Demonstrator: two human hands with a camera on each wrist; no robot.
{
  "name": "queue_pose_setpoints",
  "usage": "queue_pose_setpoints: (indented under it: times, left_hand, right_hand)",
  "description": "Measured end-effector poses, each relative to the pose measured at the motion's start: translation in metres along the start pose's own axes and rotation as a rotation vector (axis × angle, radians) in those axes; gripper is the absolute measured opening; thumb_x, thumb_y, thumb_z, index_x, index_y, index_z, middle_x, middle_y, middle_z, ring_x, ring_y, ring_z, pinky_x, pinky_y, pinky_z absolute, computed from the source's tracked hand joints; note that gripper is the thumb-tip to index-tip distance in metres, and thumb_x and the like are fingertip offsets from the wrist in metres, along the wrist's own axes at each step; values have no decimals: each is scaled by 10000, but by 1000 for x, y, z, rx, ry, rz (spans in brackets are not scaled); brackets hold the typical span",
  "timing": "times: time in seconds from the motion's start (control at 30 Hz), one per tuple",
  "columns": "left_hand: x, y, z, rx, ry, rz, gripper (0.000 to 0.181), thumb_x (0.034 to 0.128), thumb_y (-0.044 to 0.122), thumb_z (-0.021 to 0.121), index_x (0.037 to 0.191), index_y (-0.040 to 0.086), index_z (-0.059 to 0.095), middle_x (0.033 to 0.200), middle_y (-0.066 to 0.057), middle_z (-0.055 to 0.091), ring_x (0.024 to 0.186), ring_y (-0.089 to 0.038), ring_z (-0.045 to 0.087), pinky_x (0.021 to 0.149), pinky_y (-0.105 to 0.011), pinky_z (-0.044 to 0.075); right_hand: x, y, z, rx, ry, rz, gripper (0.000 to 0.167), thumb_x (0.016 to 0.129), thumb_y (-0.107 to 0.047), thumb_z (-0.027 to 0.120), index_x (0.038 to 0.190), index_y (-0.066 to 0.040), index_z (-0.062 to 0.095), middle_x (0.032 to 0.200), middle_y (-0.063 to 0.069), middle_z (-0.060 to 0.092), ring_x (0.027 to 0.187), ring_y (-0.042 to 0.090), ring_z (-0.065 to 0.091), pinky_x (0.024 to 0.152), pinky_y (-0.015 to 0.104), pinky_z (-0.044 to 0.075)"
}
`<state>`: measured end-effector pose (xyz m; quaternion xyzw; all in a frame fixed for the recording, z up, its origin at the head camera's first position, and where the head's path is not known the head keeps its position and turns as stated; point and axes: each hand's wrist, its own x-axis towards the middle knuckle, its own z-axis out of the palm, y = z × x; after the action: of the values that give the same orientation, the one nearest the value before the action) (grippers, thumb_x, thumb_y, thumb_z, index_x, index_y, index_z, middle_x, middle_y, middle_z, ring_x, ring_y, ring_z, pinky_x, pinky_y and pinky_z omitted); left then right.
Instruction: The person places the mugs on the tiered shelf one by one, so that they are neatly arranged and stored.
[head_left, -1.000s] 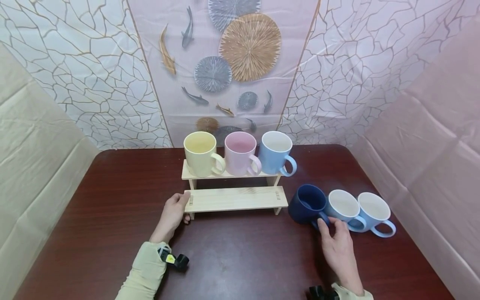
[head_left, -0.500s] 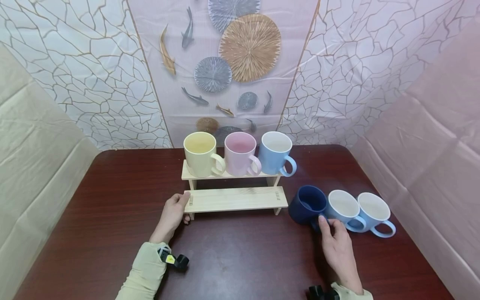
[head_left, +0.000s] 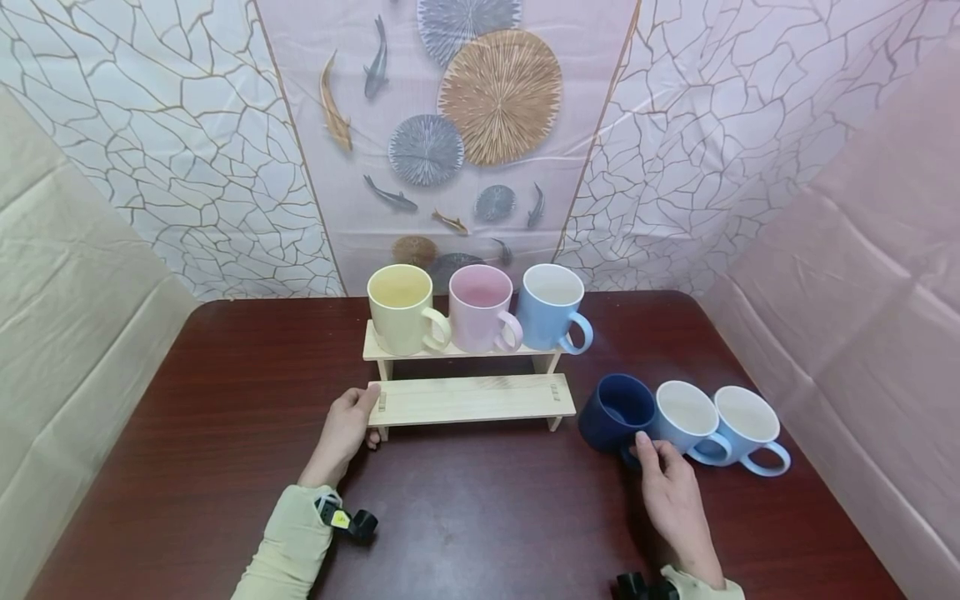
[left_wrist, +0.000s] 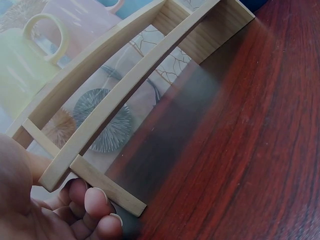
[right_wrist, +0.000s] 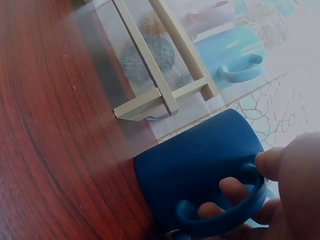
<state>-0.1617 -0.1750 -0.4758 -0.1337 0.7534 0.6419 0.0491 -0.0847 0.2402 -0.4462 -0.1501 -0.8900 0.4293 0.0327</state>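
Observation:
My left hand point(head_left: 343, 429) grips the left end of a two-tier wooden rack point(head_left: 472, 398), thumb on the lower shelf and fingers curled beneath, as the left wrist view shows. To the rack's right stands a dark blue mug point(head_left: 611, 412), upright on the table. My right hand point(head_left: 678, 504) holds this mug by its handle point(right_wrist: 235, 217); fingers pass through the loop and the thumb presses its top in the right wrist view. A yellow mug point(head_left: 401, 310), a pink mug point(head_left: 478, 310) and a light blue mug point(head_left: 546, 312) stand along the upper shelf.
Two more light blue mugs point(head_left: 678, 425) point(head_left: 742, 429) stand side by side, right of the dark blue one. All rest on a dark red-brown wooden table point(head_left: 202, 400). Patterned cloth point(head_left: 180, 125) hangs behind, and plain cloth walls point(head_left: 862, 275) flank both sides.
The dark blue mug and my right hand have shifted very slightly toward the front, and its handle has turned a little toward me. My left hand and the rack look still.

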Motion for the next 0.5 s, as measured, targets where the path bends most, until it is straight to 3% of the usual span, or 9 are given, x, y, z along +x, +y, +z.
queue_pose_setpoints:
  times: [0.3, 0.5]
  left_hand:
    - [-1, 0, 0, -3, -3, -6, 417, 1024, 404, 465, 999, -6, 537, 600, -85, 554, 456, -162, 510, 476, -282, 482]
    - [-1, 1, 0, 5, 2, -4, 401, 1026, 384, 464, 1000, -9, 541, 607, -75, 540, 457, -160, 511, 472, -278, 482]
  right_hand:
    - [-1, 1, 6, -9, 91, -38, 453, 986, -472, 516, 1059, -42, 637, 991, 125, 646, 901, 220, 511, 760, 206, 362]
    - [1, 1, 9, 19, 115, -37, 433, 983, -459, 532, 1047, -48, 653, 1018, 118, 680, 897, 166, 532, 787, 158, 364]
